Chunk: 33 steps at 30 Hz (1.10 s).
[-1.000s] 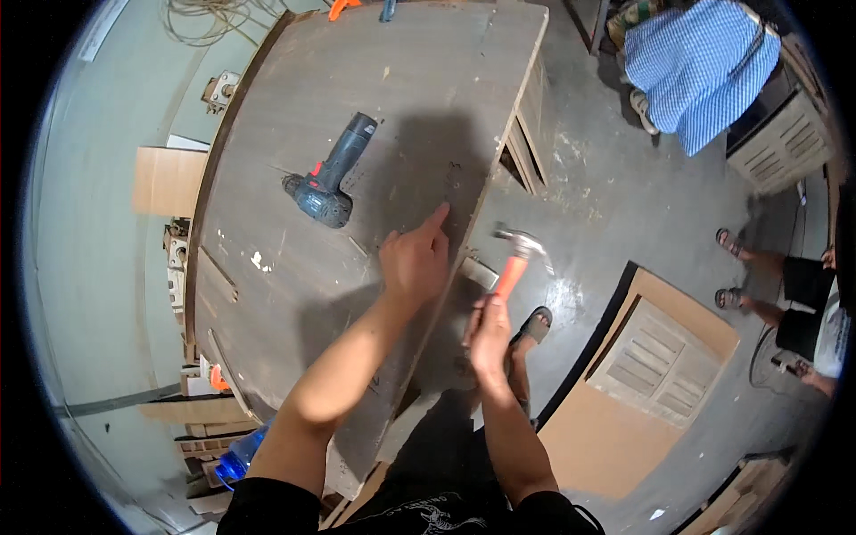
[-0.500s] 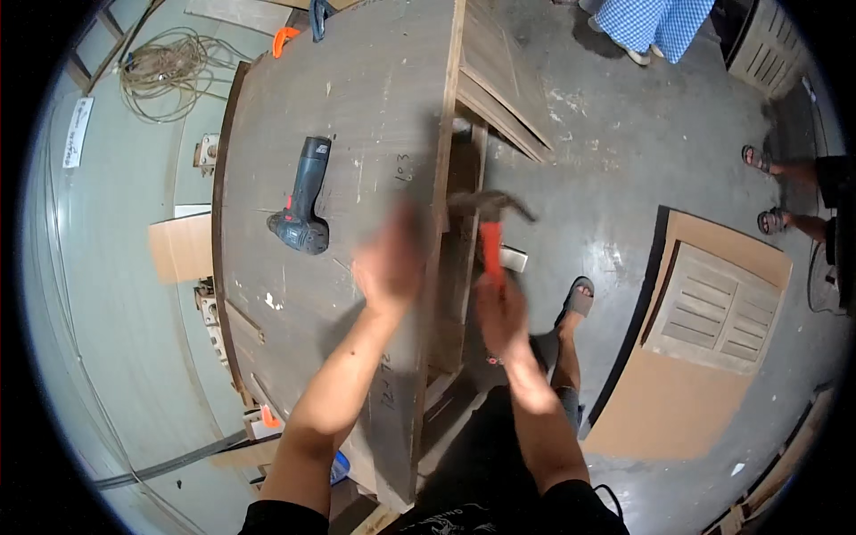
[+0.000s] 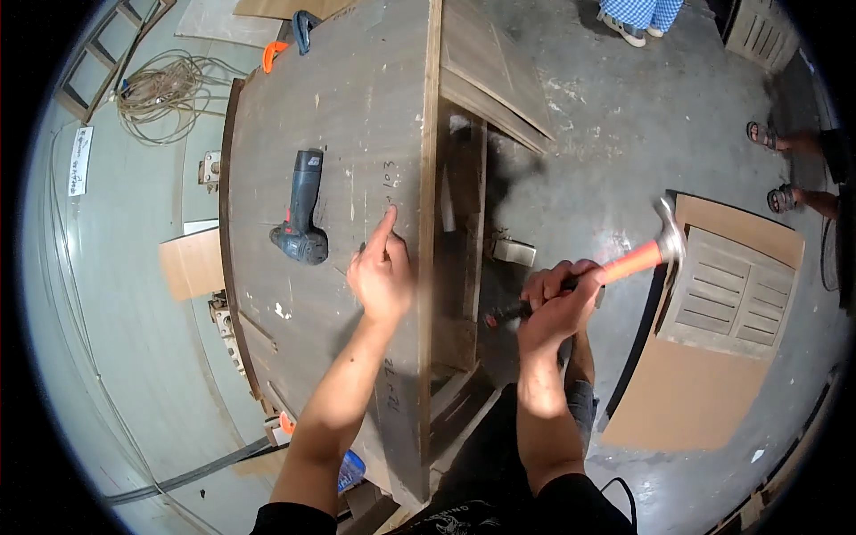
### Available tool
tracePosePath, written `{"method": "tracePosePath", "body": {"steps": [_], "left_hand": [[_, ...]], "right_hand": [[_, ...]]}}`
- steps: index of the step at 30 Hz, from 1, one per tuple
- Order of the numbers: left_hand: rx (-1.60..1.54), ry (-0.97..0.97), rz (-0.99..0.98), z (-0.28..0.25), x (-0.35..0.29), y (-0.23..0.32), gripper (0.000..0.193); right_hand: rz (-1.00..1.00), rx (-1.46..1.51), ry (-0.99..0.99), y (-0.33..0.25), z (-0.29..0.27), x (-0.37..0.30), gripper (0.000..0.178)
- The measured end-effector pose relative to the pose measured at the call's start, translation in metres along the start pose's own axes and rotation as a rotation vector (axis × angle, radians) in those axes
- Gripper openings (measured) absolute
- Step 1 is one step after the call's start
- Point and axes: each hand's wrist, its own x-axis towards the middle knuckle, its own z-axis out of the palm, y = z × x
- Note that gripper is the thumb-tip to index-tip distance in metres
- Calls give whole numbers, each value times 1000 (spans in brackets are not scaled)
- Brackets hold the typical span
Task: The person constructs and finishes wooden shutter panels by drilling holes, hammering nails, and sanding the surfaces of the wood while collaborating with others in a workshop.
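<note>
My left hand is over the grey wooden cabinet top, its index finger stretched toward handwritten marks and the other fingers curled. I see nothing held in it. Off the cabinet's right edge, my right hand grips a claw hammer by its orange and black handle. The hammer's metal head points away to the right, above the floor. A dark blue cordless drill lies on the cabinet top, left of my left hand.
Open compartments show along the cabinet's right side, with a panel leaning out. On the floor lie a small pale box and a louvred door on cardboard. Other people's feet stand at right. Orange-and-blue clamps sit at the far edge.
The hammer has swung from beside the cabinet's edge out to the right, still in my right hand. My left hand, blurred before, now shows its index finger extended.
</note>
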Motion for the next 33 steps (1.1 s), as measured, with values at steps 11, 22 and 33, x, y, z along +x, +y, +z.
{"method": "tracePosePath", "body": {"steps": [11,22,33], "left_hand": [[-11,-74,-78,-18,6,13,35],[-68,-155,-90,-30,-60,-38,42],[-121,98,-33,-25,-52,-41,41]], "right_hand": [[144,-1212,-526,-55,0,-2,34],[-509,-1740,-1048,-178,155,-55,30],[-408,-2133,-1057,-88,161,10,36]]}}
